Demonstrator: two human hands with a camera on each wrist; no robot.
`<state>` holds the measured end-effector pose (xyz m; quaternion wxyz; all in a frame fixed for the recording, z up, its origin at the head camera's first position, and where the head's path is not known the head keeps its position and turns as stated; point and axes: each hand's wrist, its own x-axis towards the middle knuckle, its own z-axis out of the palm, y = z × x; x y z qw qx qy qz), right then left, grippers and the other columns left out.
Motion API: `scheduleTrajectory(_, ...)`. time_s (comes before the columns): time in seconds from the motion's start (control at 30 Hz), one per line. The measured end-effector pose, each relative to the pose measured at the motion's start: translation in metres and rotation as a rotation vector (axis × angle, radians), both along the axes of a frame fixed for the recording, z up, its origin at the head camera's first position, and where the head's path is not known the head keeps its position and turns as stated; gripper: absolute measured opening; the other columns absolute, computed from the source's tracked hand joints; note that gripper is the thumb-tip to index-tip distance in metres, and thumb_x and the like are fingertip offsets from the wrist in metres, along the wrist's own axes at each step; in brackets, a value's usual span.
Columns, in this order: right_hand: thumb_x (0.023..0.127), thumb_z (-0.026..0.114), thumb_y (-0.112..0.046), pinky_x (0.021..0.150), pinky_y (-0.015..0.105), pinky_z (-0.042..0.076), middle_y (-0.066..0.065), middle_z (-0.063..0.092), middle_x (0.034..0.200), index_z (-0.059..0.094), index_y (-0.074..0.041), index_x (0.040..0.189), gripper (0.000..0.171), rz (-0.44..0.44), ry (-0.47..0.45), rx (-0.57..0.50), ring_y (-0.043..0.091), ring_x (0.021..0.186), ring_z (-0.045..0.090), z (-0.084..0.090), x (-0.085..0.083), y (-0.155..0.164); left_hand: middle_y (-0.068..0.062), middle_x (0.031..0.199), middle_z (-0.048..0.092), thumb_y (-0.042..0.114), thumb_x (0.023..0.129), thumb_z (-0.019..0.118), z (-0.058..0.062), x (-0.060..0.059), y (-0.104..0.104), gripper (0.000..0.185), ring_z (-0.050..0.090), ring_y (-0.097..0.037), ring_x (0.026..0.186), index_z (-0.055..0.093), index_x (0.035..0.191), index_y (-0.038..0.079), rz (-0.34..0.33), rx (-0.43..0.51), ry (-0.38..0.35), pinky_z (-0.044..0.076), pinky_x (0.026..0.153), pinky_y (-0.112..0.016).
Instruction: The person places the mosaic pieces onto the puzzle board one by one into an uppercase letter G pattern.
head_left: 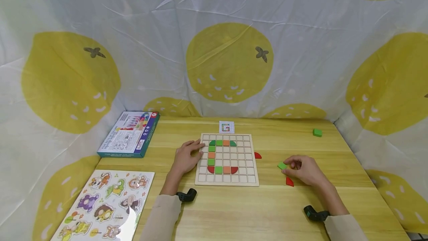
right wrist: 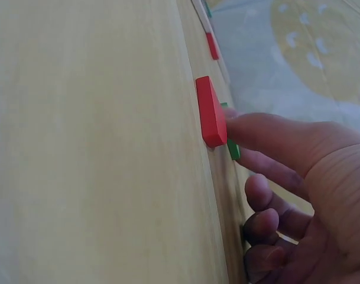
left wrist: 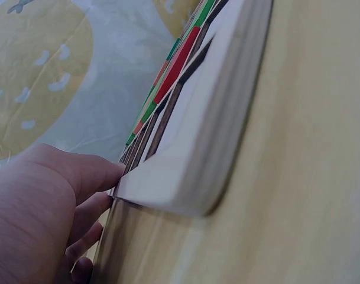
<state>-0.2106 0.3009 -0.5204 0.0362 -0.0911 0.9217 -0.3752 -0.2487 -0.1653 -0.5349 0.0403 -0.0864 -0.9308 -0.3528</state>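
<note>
My left hand [head_left: 188,156] rests at the left edge of a wooden grid board [head_left: 247,179], its thumb and fingertips touching the rim. On the board, green, orange and red tiles form an outline with a gap on its right side. My right hand [head_left: 302,169], to the right of the board, pinches a green square tile [head_left: 282,165] between thumb and fingers; in the right wrist view the thumb partly hides this tile [right wrist: 234,149]. Close by that hand lies a red curved-edge tile [head_left: 289,182]. Another red tile [head_left: 258,155] lies beside the board's right edge.
Behind the board lies a small pattern card [head_left: 221,124]. Green blocks [head_left: 317,132] sit at the far right. A boxed game [head_left: 128,135] and an animal picture board [head_left: 107,200] are on the left. A fruit-print cloth [head_left: 301,66] encloses the table's back and sides.
</note>
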Motion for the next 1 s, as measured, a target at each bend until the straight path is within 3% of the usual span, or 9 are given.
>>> scheduleTrajectory(0.67,0.093,0.078,-0.022,0.060,0.023,0.042,-0.002,0.062,0.080,0.077,-0.004,0.112,0.026,-0.010,0.100,0.024,0.005,0.066,0.050,-0.004,-0.002,-0.001,0.001,0.157,0.052,0.027,0.099,0.064,0.001,-0.001,-0.001,0.039,0.039,-0.029,0.148,0.069,0.138,0.024,0.002,-0.010,-0.015,0.027,0.114,-0.055)
scheduleTrajectory(1.0,0.095,0.076,-0.027,0.062,0.023,0.044,0.000,0.063,0.084,0.075,-0.007,0.117,0.030,0.004,0.071,0.003,0.009,0.070,0.053,-0.003,-0.014,-0.014,0.001,0.156,0.053,0.028,0.099,0.064,0.002,0.001,-0.001,0.039,0.039,-0.029,0.149,0.069,0.138,0.023,0.004,0.005,-0.019,0.026,0.116,-0.055)
